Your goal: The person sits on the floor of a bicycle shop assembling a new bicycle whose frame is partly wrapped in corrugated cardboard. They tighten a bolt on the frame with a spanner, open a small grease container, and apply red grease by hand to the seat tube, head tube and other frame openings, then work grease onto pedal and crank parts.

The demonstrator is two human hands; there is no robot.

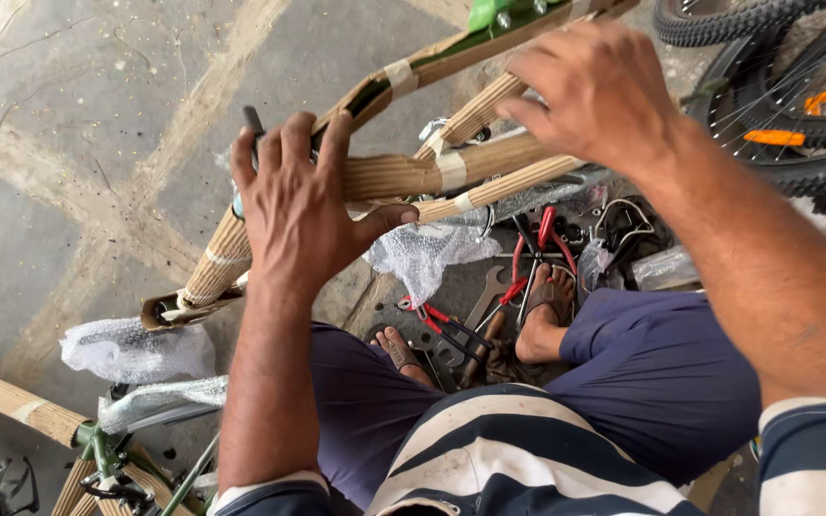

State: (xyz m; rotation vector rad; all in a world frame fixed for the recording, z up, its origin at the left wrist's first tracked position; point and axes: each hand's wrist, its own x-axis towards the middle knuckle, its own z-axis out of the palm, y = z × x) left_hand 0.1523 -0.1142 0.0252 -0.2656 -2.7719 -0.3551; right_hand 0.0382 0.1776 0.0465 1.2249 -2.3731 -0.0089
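Note:
A bicycle frame wrapped in corrugated cardboard (403, 177) stands in front of me, its tubes taped with pale tape. My left hand (303, 205) grips a wrapped tube near the frame's lower end, fingers curled over it. My right hand (590, 91) rests on the upper wrapped tubes, fingers bent down onto the cardboard. A green part of the frame (489, 13) shows at the top.
Red-handled pliers (437, 320), a spanner (485, 296) and other tools lie on the floor by my sandalled feet (547, 306). Bubble wrap (136, 349) lies at the left. Bicycle wheels (795, 96) stand at the top right. Another wrapped green frame (69, 444) lies at the bottom left.

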